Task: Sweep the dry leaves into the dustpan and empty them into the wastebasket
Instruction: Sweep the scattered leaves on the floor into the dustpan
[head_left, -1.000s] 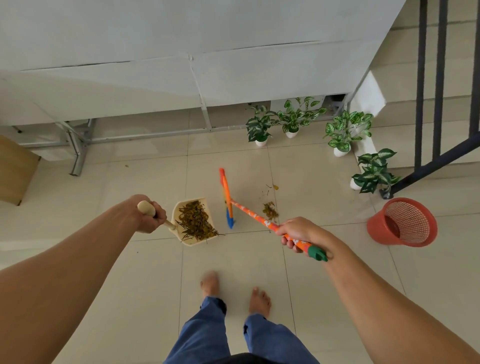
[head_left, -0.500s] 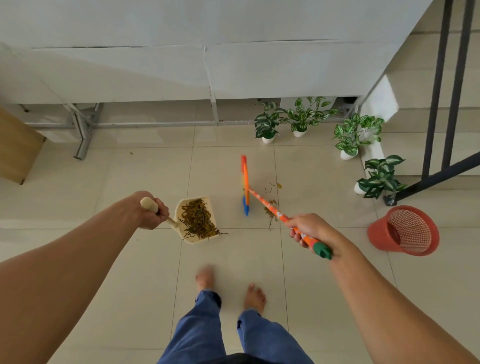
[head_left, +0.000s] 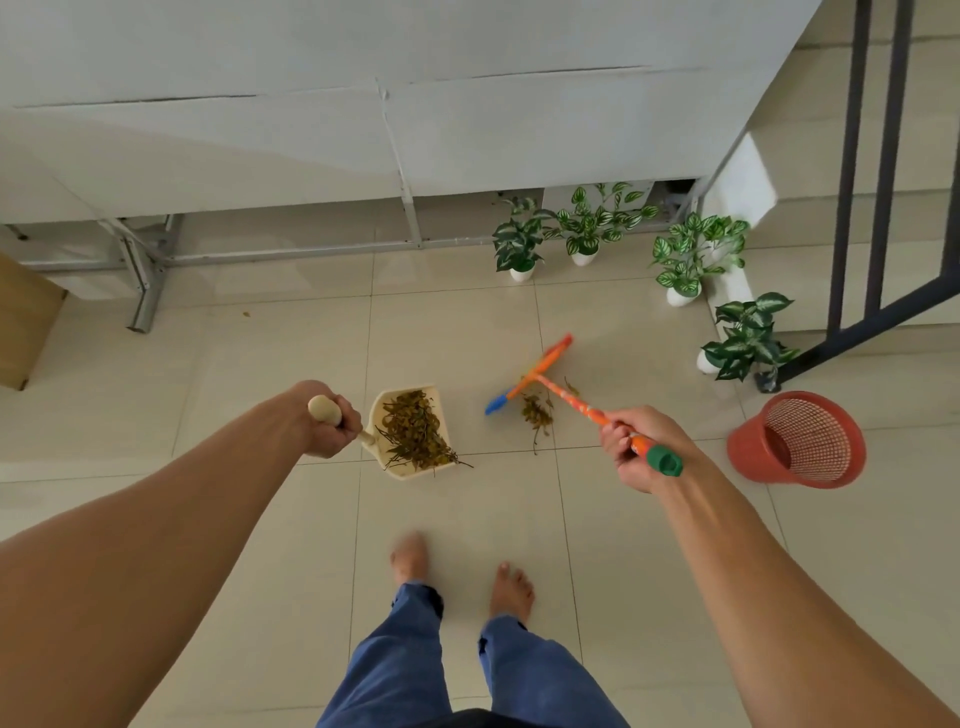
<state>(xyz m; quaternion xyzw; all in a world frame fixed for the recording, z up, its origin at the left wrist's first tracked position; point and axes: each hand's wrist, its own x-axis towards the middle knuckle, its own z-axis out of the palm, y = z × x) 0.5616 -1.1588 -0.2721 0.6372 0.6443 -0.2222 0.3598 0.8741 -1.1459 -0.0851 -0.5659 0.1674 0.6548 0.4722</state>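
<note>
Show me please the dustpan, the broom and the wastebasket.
dustpan (head_left: 435, 402): head view, bare right wall.
broom (head_left: 582, 408): head view, middle of handle.
wastebasket (head_left: 748, 452): head view, outer left wall.

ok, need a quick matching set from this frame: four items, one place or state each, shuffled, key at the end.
Items:
1. dustpan
2. broom
3. wastebasket
4. loose leaves

States:
A. lying on its side, right of the person
B. held by the right hand
C. on the tile beside the broom head
D. loaded with leaves, held by the left hand

Pairs: 1-D, 2-B, 3-A, 4-C
</note>
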